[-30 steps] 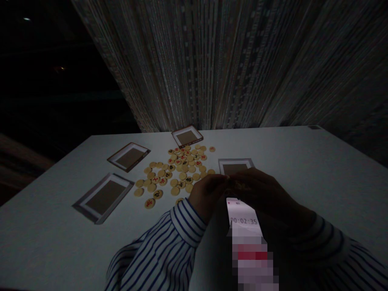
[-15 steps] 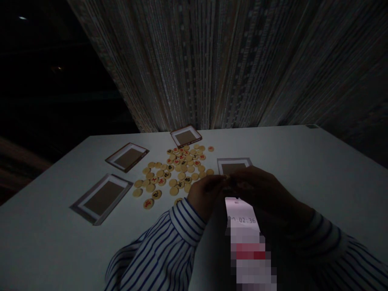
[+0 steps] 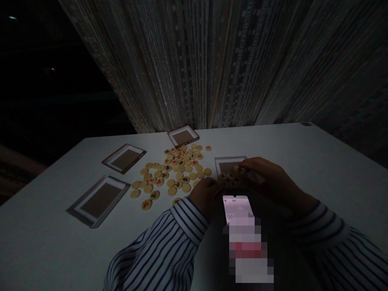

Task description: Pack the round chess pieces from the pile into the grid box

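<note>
The right hand (image 3: 263, 178) has moved a bit away from the left hand (image 3: 207, 194). A moment ago the two hands were close together and hid what was between them. Now I can see one round piece (image 3: 239, 169) at the tips of the right hand, with a black mark on it. That grip looks narrow, like a pinch. It seems that this piece is now apart from the rest, so its mark can be seen.

A small bunch of pieces (image 3: 231, 176) sits just beside the left hand. The left hand's fingers are too dark, so I can't tell if its grip is wide or narrow, or if it holds the bunch.

Right behind the pinched piece is a grey tray (image 3: 230, 158). To the left, a big spread of wooden discs (image 3: 181, 167) lies on the white worktop (image 3: 287, 145), some with red marks, some with black, some plain. Three more trays (image 3: 79, 218) stand around the spread. A phone (image 3: 236, 202) glows between the arms.
</note>
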Motion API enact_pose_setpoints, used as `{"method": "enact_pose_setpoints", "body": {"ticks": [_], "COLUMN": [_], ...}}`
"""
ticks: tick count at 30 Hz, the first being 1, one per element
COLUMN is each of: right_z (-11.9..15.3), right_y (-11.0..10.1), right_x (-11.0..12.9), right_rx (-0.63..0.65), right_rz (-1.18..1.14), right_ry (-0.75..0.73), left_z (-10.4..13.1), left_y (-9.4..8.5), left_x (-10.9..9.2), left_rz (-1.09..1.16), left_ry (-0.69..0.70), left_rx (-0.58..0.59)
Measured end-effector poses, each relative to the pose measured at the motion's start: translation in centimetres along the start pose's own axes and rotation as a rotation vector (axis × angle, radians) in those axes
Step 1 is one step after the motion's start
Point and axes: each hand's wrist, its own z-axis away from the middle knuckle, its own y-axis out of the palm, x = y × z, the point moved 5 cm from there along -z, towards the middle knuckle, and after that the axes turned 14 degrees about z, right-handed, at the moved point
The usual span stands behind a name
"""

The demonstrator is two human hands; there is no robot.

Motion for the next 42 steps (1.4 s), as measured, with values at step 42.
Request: {"method": "enact_pose_setpoints", "body": {"ticks": [42], "right_z": [2.2], "right_y": [2.4], "right_x": [-5.0], "right_rx": [0.315], "right_rz": [-0.040], "right_ry": [0.282], "left_z": [-0.6], "left_y": [0.1], "left_x": [0.0], "left_rz": [-0.035], "left_ry": [-0.112], "left_rx": [0.173]}}
